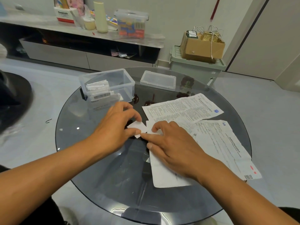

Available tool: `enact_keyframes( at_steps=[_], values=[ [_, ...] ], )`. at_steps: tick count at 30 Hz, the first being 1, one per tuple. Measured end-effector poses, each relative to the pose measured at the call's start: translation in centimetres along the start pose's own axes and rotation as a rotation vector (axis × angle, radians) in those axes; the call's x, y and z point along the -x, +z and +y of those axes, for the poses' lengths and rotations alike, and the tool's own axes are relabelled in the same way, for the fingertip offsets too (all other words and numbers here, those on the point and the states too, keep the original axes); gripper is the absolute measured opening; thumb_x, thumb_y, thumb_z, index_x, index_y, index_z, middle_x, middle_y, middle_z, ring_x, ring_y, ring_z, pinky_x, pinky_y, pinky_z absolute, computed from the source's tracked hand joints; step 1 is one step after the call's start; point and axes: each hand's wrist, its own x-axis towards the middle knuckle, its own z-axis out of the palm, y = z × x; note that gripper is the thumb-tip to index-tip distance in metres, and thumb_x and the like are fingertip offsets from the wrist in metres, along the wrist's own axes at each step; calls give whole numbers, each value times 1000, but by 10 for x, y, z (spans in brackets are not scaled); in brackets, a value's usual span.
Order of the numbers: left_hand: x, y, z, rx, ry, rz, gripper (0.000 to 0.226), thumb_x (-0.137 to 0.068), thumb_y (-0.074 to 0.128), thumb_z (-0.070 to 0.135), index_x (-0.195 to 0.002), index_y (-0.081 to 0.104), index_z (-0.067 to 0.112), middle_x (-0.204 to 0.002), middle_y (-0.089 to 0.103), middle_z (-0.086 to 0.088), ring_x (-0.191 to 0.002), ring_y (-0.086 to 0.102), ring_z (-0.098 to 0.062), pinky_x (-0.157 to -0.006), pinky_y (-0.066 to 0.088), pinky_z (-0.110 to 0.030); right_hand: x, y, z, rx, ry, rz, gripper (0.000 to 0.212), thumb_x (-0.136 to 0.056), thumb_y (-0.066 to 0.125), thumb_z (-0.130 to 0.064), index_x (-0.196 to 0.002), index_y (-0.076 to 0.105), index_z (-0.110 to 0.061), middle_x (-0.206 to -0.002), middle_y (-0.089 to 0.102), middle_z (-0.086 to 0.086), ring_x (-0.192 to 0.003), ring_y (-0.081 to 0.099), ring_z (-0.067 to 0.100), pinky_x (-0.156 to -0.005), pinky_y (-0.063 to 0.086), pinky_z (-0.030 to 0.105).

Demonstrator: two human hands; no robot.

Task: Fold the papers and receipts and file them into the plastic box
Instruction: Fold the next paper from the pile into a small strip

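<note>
Head view: both hands over round glass worktop (pixel 100 168). Left hand (pixel 116 127) pinches small white receipt (pixel 138 127) btwn thumb & fingers. Right hand (pixel 172 143) lies w/ loosely curled fingers on white paper (pixel 164 174), fingertips at receipt's edge. Plastic box (pixel 107 86) sits open at far left w/ folded slips inside, lid (pixel 158 80) beside it. Two printed sheets (pixel 183 108) lie on right.

Small white receipt (pixel 137 127) (folded) on table
</note>
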Motion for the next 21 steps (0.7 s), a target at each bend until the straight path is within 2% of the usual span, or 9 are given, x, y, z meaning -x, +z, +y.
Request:
enact_keyframes(
  at_steps=[2,4,6,9,12,14,16,18,21],
  values=[
    [4,2,-1,-93,67,-6,15,-91,73,33,-104,70,38,-127,47,17,-120,40,-8,-98,35,-28,1,0,1,53,0,-2,54,-102,16,-59,-150,40,-53,-138,41,-7,-107,39,18,-87,39,37],
    [7,4,-1,-107,94,-23,11,-94,68,37,-104,71,41,-122,55,18,-114,45,-9,-99,41,-34,3,-2,1,60,17,2,51,-104,19,-58,-152,37,-54,-136,39,-8,-105,37,16,-84,36,33],
    [7,2,-1,-94,54,-47,16,-92,68,44,-109,69,44,-119,56,21,-114,46,-7,-101,37,-35,1,-1,1,41,37,20,46,-108,26,-54,-152,38,-51,-132,39,-8,-104,36,16,-82,34,32],
    [4,-1,-2,-124,27,-47,28,-89,69,50,-117,67,47,-119,54,23,-116,44,-7,-102,30,-33,-1,-3,2,45,88,31,45,-109,27,-51,-152,39,-45,-128,40,-7,-106,38,17,-84,36,32],
    [0,-7,-7,-146,-8,-77,37,-85,73,52,-121,66,50,-119,52,24,-117,42,-8,-100,27,-30,0,-6,5,-5,126,29,44,-110,28,-49,-151,42,-41,-130,40,-8,-113,40,18,-93,40,34],
    [-6,-16,-14,-154,-43,-96,35,-83,77,49,-117,68,51,-116,53,25,-117,42,-10,-99,28,-31,4,-12,9,-129,188,43,46,-109,34,-49,-154,38,-40,-142,40,-10,-127,40,15,-104,38,32],
    [-12,-30,-24,-209,-57,-98,32,-83,78,45,-113,70,51,-120,56,23,-121,43,-13,-103,31,-36,10,-25,15,-226,279,56,60,-103,49,-55,-158,30,-41,-156,36,-13,-140,35,13,-114,33,36],
    [-15,-42,-31,-262,-52,-106,29,-86,78,36,-113,73,45,-123,59,19,-123,46,-16,-104,37,-40,18,-42,22,-283,355,23,76,-91,62,-65,-157,32,-43,-162,32,-16,-145,34,12,-117,31,40],
    [-14,-42,-35,-390,63,-58,30,-87,79,17,-111,78,34,-120,67,11,-112,56,-22,-92,48,-40,33,-59,24,-328,412,-149,94,-77,72,-72,-157,31,-45,-165,28,-20,-148,35,12,-117,33,40]
  ],
)
